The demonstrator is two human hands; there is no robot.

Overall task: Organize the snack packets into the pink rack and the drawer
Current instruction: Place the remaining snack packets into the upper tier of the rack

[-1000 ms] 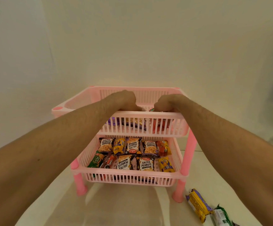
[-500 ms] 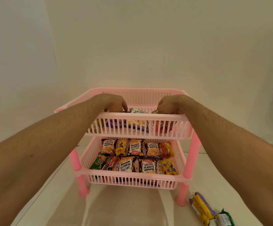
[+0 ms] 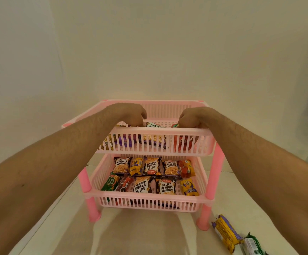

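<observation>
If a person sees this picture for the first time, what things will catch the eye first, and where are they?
First, the pink rack in the centre, its lower tray filled with snack packets, several marked salted peanuts. Next, the left hand and right hand reaching into the upper tray over its front rim. Last, a yellow-purple packet lying on the surface at lower right.

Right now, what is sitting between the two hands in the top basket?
In the head view, a salted peanuts packet stands between the left hand and the right hand, in the pink rack's top basket.
</observation>
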